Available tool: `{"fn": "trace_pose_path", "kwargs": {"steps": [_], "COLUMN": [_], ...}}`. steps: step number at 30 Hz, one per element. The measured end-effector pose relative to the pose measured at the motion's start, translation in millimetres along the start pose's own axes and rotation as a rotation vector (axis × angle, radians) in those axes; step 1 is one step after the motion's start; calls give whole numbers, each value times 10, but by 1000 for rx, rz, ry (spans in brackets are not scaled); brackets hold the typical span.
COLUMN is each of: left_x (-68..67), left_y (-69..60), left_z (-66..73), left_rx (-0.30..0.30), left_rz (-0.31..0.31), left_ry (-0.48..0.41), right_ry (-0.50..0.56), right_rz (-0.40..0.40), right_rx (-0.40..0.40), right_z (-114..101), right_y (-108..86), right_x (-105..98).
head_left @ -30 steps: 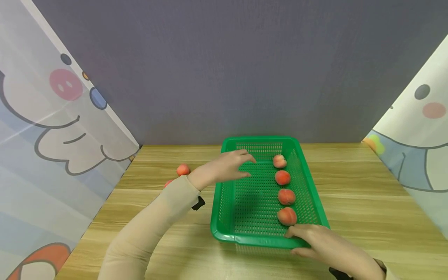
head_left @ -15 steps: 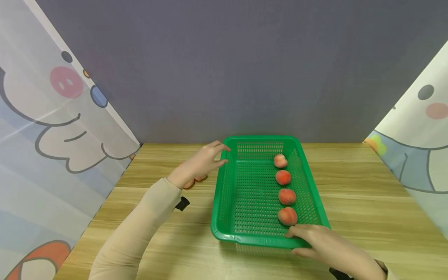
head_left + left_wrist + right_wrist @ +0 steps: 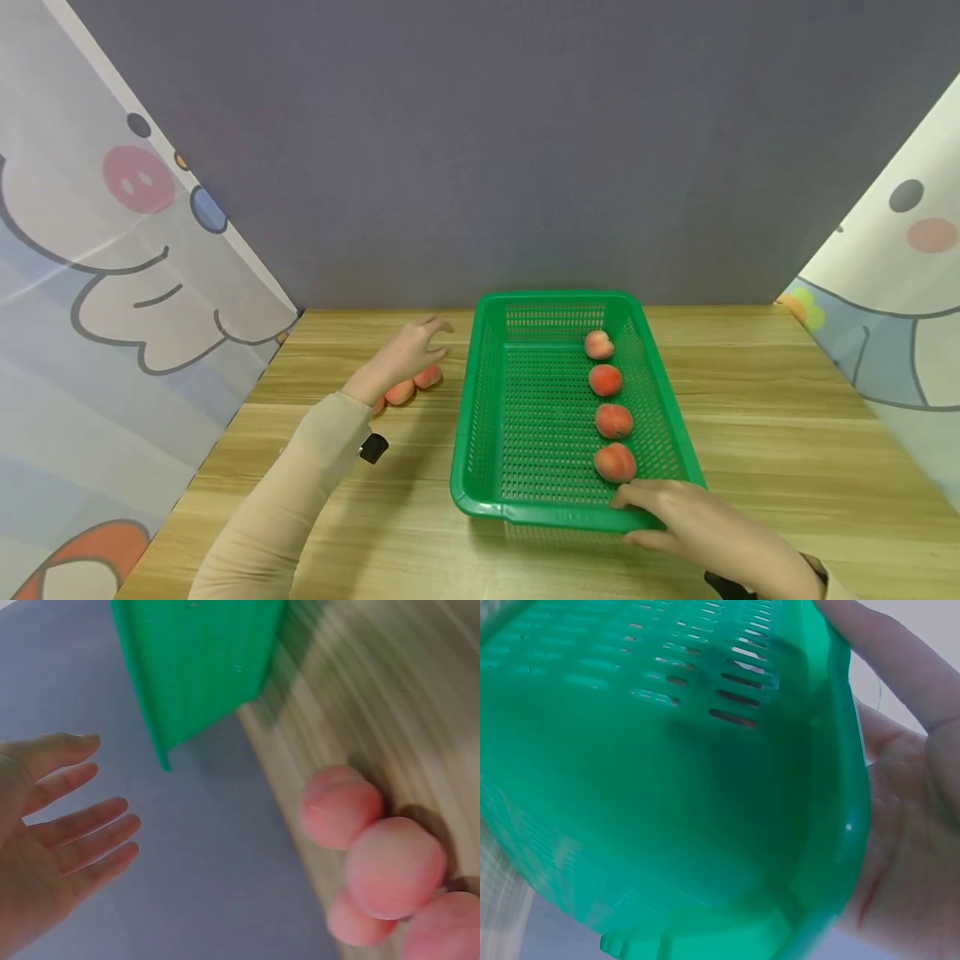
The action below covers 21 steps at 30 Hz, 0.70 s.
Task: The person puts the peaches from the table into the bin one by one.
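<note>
A green plastic basket (image 3: 467, 433) stands on the table with peaches in a row along its right side, the nearest peach (image 3: 615, 462) at the front corner. My right hand (image 3: 686, 521) grips the basket's front right rim, fingers over the edge and thumb outside. My left hand (image 3: 401, 354) hovers left of the basket, above several loose peaches (image 3: 401, 392), holding nothing. In the left wrist view its fingers are spread apart from the clustered peaches (image 3: 394, 866). Part of that cluster is hidden under the left hand and forearm in the head view.
The wooden table (image 3: 765, 417) ends at a grey backdrop (image 3: 480, 150) behind the basket. Cloth panels with cartoon animals flank it, a left panel (image 3: 67, 333) and a right panel (image 3: 900, 333).
My left hand has moved left, from above the basket out over the loose peaches. The right hand keeps its place on the rim, and the peaches in the basket stay put.
</note>
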State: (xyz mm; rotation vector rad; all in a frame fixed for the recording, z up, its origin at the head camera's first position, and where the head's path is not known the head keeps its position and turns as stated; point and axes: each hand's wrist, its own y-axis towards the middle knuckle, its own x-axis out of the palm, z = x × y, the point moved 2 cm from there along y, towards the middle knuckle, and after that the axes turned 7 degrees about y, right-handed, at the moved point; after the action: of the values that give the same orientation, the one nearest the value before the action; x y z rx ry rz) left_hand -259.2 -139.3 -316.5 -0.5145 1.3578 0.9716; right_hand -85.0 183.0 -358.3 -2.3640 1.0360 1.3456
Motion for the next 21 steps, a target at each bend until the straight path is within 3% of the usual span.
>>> {"fn": "trace_pose_path", "kwargs": {"steps": [13,21], "left_x": [255,388], "left_y": [-100,-113], "left_z": [-266,-344], "left_rx": [-18,-122], "left_rz": [-24,-104], "left_ry": [-5,1], "right_ry": [-3,-10], "right_rz": [-6,2], "right_rx": [8,2], "right_z": [2,2], "right_y": [2,-3], "right_x": [2,5]}}
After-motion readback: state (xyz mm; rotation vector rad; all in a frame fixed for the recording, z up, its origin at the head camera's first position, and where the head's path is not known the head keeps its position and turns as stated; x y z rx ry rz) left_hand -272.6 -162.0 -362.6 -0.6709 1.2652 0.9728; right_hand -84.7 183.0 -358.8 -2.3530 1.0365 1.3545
